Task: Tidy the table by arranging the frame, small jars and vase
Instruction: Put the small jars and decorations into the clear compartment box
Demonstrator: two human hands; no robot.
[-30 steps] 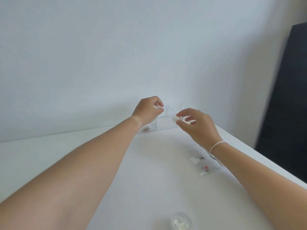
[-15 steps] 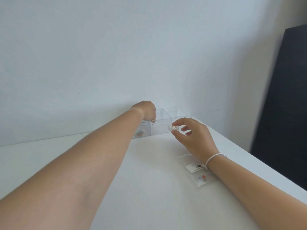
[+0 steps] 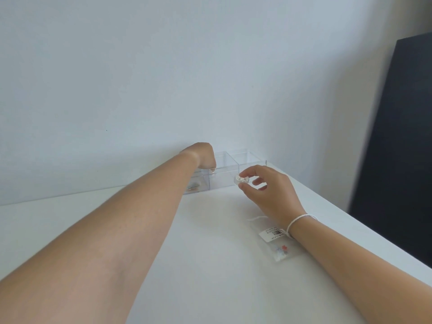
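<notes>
Just behind the right hand (image 3: 268, 190), by its wrist, one clear packet (image 3: 278, 244) of small coloured bits lies on the white table (image 3: 198, 253), while that hand pinches one small jar (image 3: 240, 178) between thumb and fingertips. Beyond the pinch, three clear boxes (image 3: 224, 176) line the wall; the left hand (image 3: 203, 155) dips into them, grip hidden. Judging by this, sorting is underway; no frame or vase shows.

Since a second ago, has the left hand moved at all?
Yes. The left hand has dropped from above the clear boxes down into them; its fingers now dip behind the front wall, toward the left compartments.
</notes>
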